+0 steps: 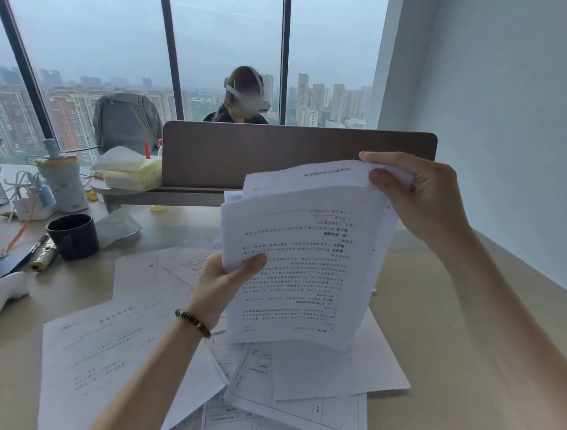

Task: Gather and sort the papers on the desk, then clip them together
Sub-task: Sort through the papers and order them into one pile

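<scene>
I hold a stack of printed white papers upright above the desk, its text upside down to me. My left hand, with a beaded bracelet on the wrist, pinches the stack's left edge with the thumb on the front sheet. My right hand grips the stack's top right corner, thumb in front. Several loose sheets lie scattered flat on the desk under and around the stack, some with printed forms. No clip is visible.
A dark mug, a pen and a brass item sit at the left, with a tumbler, cables and a tissue box behind. A brown divider closes the back of the desk; a person sits beyond it. A white wall runs along the right.
</scene>
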The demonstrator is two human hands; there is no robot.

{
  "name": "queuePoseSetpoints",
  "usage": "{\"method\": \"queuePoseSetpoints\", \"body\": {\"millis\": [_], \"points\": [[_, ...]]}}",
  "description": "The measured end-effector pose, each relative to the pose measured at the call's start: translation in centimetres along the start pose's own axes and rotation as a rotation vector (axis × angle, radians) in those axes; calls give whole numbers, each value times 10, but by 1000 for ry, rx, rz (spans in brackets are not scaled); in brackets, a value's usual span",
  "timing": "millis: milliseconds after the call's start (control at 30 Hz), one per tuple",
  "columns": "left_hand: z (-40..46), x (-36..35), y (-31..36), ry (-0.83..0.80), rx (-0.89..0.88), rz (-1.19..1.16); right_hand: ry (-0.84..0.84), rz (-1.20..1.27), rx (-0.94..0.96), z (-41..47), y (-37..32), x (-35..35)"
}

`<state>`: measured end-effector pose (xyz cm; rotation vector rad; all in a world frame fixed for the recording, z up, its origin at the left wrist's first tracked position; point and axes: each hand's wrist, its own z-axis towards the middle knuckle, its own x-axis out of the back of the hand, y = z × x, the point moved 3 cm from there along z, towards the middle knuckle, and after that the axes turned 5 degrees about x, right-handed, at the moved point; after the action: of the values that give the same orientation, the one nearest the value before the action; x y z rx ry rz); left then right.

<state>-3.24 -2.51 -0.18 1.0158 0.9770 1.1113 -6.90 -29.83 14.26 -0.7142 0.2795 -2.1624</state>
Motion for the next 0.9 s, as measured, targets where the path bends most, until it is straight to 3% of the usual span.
{"method": "queuePoseSetpoints", "body": {"millis": [167,467,600,900], "points": [[2,-1,-2,-17,21,-3,41,183,-60,-3,-2,-12],[4,0,-4,3,29,-28,-77,327,-157,-10,6,-27],[4,-3,-1,-16,29,-15,-104,255,-109,-9,10,-37],[3,0,8,-58,24,3,-111,-23,187,-8,2,-40]]}}
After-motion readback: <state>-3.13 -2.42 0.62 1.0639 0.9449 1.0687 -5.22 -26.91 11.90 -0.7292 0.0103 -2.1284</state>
